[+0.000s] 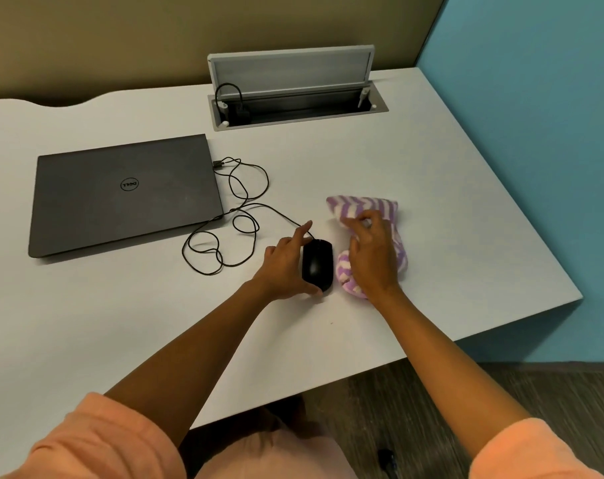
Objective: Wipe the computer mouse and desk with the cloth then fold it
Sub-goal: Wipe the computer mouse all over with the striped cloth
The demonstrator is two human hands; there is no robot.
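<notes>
Two hands at a black wired computer mouse (pixel 317 264) and a purple-and-white striped fleecy cloth (pixel 369 233) on the white surface (pixel 328 157).
Left hand (pixel 286 267) cups the mouse's left side, fingers spread; right hand (pixel 371 257) rests on the crumpled cloth just right of it, fingers loosely curled.

Tan wall (pixel 121 39) behind, teal wall (pixel 535 133) right, wood-look floor (pixel 466 392).

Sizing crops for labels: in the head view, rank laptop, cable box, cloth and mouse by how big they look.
1. Laptop
2. Cable box, lid up; it sits farther back, so it may really be larger than it looks
3. Cloth, bunched and partly under the right hand
4. Mouse
</notes>
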